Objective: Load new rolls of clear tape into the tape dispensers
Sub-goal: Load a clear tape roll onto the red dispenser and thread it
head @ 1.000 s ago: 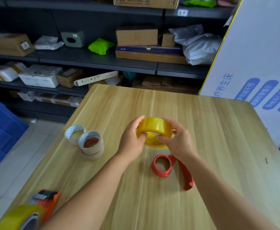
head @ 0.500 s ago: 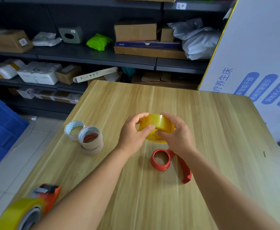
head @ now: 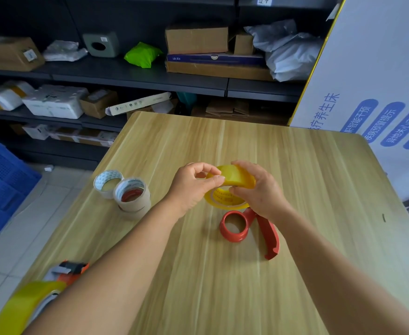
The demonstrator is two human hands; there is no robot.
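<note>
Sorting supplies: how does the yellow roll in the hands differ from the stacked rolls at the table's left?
The yellow tape roll is held tilted above the wooden table by both hands; the stacked rolls lie flat on it. The yellow roll looks translucent yellow, the stacked rolls pale beige. Both are ring-shaped tape rolls.

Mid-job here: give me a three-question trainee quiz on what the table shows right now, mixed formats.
1. True or false: the yellow tape roll is already mounted on the red dispenser.
2. Which hand grips the roll from the right side? A) left hand B) right hand
3. Fill in: the empty tape cores lie to the ___ of the left hand.

Key: 1 false, both hands hold it above the wooden table; 2 B; 3 left.
</note>
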